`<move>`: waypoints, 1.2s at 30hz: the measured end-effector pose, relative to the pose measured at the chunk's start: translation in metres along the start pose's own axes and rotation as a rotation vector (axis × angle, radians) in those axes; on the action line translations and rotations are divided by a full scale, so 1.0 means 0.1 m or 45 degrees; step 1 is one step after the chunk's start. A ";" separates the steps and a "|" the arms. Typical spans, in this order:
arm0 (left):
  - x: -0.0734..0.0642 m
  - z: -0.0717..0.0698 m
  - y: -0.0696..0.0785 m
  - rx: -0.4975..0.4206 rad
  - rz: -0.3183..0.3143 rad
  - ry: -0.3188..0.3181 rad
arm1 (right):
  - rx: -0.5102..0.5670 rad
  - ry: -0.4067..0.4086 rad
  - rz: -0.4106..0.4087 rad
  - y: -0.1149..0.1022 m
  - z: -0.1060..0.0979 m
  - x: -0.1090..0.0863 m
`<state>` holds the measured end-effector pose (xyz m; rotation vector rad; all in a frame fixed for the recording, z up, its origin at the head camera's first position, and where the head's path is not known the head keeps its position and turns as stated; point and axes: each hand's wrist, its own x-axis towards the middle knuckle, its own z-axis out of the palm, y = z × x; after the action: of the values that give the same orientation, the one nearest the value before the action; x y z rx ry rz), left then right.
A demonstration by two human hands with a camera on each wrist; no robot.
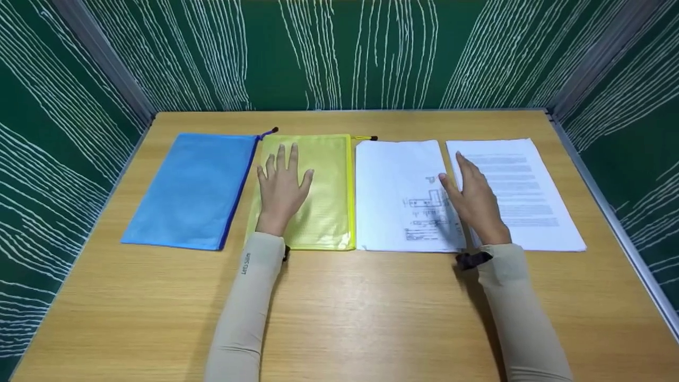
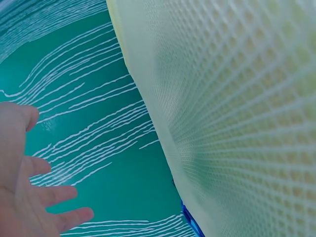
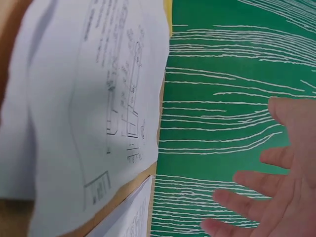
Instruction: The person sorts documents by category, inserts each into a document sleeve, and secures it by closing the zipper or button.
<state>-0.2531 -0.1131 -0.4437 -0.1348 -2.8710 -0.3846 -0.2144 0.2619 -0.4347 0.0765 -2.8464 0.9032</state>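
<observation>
My left hand (image 1: 281, 191), fingers spread, is over the yellow zip pouch (image 1: 323, 196) in the head view and holds nothing. The pouch's mesh surface (image 2: 237, 118) fills much of the left wrist view, with the left hand (image 2: 29, 187) at its lower left. My right hand (image 1: 477, 199) has its fingers extended and thumb apart, over the gap between two paper stacks. To its left lies the stack with a printed diagram (image 1: 392, 196); to its right, the stack with printed text (image 1: 536, 196). The right wrist view shows this hand (image 3: 276, 182) empty, beside the diagram sheets (image 3: 98, 108).
A blue zip pouch (image 1: 191, 191) with a dark blue zipper lies at the left of the wooden table (image 1: 360, 313). Green panels with white lines (image 1: 345, 53) stand along the back and sides. A metal edge strip (image 1: 615, 217) runs along the right side.
</observation>
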 end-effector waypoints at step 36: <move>0.06 0.23 0.37 -0.626 -0.120 -0.458 | 0.357 -0.346 0.292 0.44 -0.06 0.08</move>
<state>-0.2595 -0.0710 -0.4546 -0.1676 -3.0665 -1.1918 -0.2254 0.3012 -0.4540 -0.1055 -2.9936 1.4389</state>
